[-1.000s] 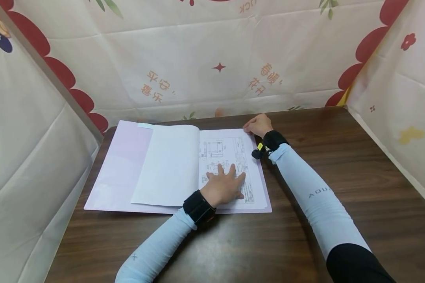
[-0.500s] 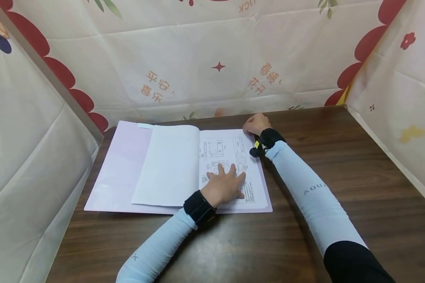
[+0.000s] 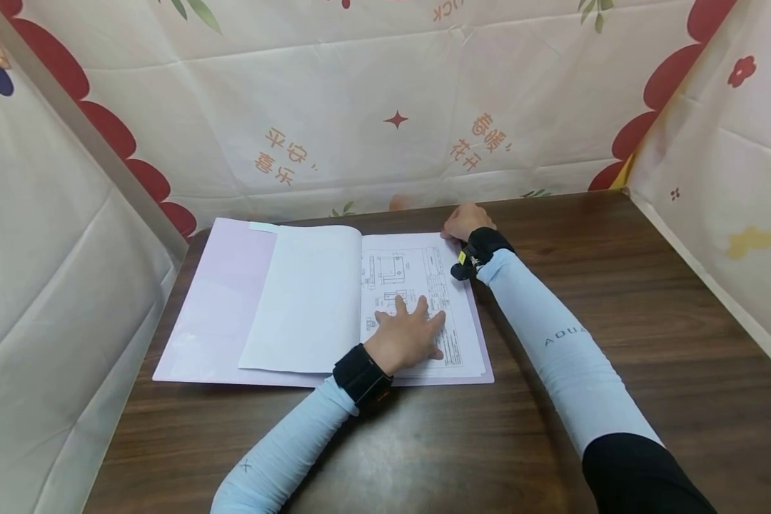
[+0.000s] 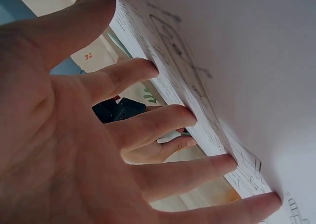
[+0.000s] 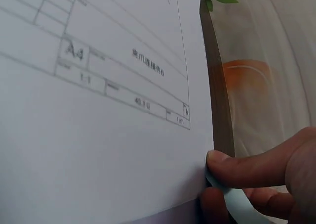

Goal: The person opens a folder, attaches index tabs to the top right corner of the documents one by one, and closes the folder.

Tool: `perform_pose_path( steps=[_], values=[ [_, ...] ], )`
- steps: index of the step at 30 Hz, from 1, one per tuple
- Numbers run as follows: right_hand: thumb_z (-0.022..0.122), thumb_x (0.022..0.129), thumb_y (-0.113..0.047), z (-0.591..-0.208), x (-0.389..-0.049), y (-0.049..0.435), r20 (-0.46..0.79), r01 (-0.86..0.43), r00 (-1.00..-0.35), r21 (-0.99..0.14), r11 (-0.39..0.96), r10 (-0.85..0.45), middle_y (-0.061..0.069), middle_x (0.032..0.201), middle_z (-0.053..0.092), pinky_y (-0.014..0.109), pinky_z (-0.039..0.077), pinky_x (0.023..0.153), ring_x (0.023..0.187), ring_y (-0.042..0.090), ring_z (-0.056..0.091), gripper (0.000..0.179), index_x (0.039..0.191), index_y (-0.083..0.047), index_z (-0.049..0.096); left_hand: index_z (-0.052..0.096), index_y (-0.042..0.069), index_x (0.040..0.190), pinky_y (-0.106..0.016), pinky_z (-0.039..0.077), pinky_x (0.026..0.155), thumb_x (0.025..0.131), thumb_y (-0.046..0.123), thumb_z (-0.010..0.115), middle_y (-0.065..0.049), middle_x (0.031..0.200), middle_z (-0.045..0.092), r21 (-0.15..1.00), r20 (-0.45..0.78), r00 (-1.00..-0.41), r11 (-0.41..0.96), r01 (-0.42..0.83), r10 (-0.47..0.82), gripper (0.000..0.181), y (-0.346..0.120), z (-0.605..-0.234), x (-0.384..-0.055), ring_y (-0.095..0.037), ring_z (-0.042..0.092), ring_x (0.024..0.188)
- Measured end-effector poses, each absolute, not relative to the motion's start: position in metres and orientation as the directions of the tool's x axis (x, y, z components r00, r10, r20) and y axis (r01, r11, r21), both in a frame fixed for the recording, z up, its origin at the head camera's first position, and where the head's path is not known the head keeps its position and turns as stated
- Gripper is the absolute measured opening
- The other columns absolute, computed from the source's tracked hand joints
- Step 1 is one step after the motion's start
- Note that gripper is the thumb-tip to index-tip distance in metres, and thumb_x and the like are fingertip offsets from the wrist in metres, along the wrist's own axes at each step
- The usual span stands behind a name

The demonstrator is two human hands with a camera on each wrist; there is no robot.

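One page (image 3: 417,251) | left hand (image 3: 406,338) unmoved | right hand (image 3: 467,221) pinching | right wristband (image 3: 486,243) shifted leftward

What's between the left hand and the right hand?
In the head view, just the drawing sheet: its upper part spans from the left hand to the right hand.

Here's your brown wood-grain table (image 3: 437,450), and on it, left of centre, the lilac rectangular folder (image 3: 208,307) lies open. The blank white paper page (image 3: 305,300) is over its left half; right of that, the white printed paper sheet (image 3: 417,268). Your left hand (image 3: 405,341) is on the sheet's nearer half, your right hand (image 3: 467,220) at its far right corner, pinching the pale blue strip (image 5: 243,208). Behind the table: the cream printed fabric backdrop (image 3: 334,93).
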State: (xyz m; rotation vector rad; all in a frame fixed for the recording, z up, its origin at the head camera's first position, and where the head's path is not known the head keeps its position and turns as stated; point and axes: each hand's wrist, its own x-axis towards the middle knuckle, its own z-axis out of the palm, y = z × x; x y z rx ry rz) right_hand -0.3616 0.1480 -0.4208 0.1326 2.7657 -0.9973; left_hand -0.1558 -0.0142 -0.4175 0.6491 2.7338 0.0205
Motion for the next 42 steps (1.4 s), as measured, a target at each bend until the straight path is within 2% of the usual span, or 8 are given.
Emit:
perform_pose_path(
  steps=[12,15,19,22,30,34,37,42],
  values=[
    [0.076,0.089,-0.028,-0.442,-0.392,0.155,-0.220,0.122,-0.975,-0.505,0.855,0.009,0.015,0.097,0.072,0.050,0.040,0.089,0.096,0.036,0.062,0.024,0.095,-0.005,0.073,0.041,0.029,0.158,-0.080,0.039,0.102,0.095,0.052,0.068,-0.013,0.167,0.035,0.114,-0.308,-0.845,0.899,0.423,0.437,0.072,-0.016,-0.418,-0.156,-0.055,0.031,0.150],
    [0.083,0.084,-0.038,-0.443,-0.395,0.161,-0.208,0.113,-0.978,-0.452,0.885,0.019,0.021,0.114,0.072,0.056,0.041,0.096,0.106,0.040,0.060,0.046,0.112,-0.003,0.071,0.043,0.029,0.157,-0.081,0.039,0.102,0.094,0.050,0.071,-0.013,0.166,0.036,0.126,-0.302,-0.846,0.898,0.421,0.439,0.072,-0.016,-0.419,-0.156,-0.055,0.032,0.149],
    [0.085,0.079,-0.053,-0.441,-0.395,0.165,-0.187,0.101,-0.982,-0.328,0.939,0.040,0.027,0.131,0.066,0.057,0.043,0.099,0.113,0.044,0.059,0.085,0.141,-0.003,0.056,0.044,0.029,0.156,-0.080,0.039,0.102,0.093,0.048,0.073,-0.013,0.165,0.038,0.139,-0.288,-0.845,0.893,0.428,0.450,0.072,-0.018,-0.421,-0.154,-0.056,0.034,0.148],
    [0.085,0.077,-0.057,-0.437,-0.393,0.165,-0.169,0.091,-0.984,-0.263,0.961,0.047,0.027,0.133,0.065,0.055,0.045,0.096,0.112,0.044,0.060,0.094,0.148,-0.006,0.049,0.045,0.030,0.156,-0.080,0.039,0.103,0.092,0.047,0.074,-0.013,0.165,0.038,0.149,-0.277,-0.844,0.888,0.435,0.460,0.072,-0.019,-0.422,-0.155,-0.055,0.034,0.148],
    [0.085,0.079,-0.056,-0.430,-0.398,0.162,-0.129,-0.023,-0.990,-0.212,0.977,-0.051,0.027,0.139,0.062,0.063,0.049,0.099,0.115,0.049,0.062,0.097,0.153,-0.009,0.043,0.043,0.032,0.157,-0.080,0.037,0.105,0.093,0.047,0.073,-0.010,0.167,0.036,0.145,-0.272,-0.853,0.895,0.422,0.446,0.073,-0.022,-0.421,-0.158,-0.054,0.032,0.150],
    [0.082,0.084,-0.052,-0.429,-0.397,0.162,-0.111,-0.078,-0.989,-0.172,0.982,-0.098,0.028,0.130,0.066,0.069,0.045,0.100,0.113,0.050,0.063,0.081,0.141,-0.003,0.053,0.041,0.032,0.158,-0.080,0.036,0.106,0.094,0.048,0.071,-0.009,0.168,0.034,0.155,-0.276,-0.849,0.893,0.423,0.450,0.073,-0.021,-0.421,-0.158,-0.054,0.030,0.151],
    [0.082,0.088,-0.042,-0.430,-0.390,0.156,-0.030,-0.173,-0.983,-0.138,0.975,-0.179,0.027,0.123,0.068,0.071,0.041,0.103,0.111,0.049,0.063,0.062,0.128,0.000,0.060,0.040,0.032,0.159,-0.080,0.035,0.106,0.094,0.049,0.070,-0.009,0.169,0.033,0.156,-0.285,-0.849,0.895,0.417,0.445,0.073,-0.021,-0.421,-0.158,-0.053,0.030,0.151],
    [0.081,0.090,-0.023,-0.426,-0.363,0.139,0.195,-0.420,-0.893,-0.038,0.907,-0.406,0.029,0.128,0.063,0.069,0.044,0.102,0.119,0.049,0.060,0.055,0.134,-0.004,0.056,0.041,0.033,0.159,-0.080,0.036,0.105,0.094,0.050,0.071,-0.010,0.168,0.033,0.150,-0.303,-0.848,0.901,0.408,0.435,0.074,-0.021,-0.421,-0.158,-0.053,0.030,0.151]
  ],
)
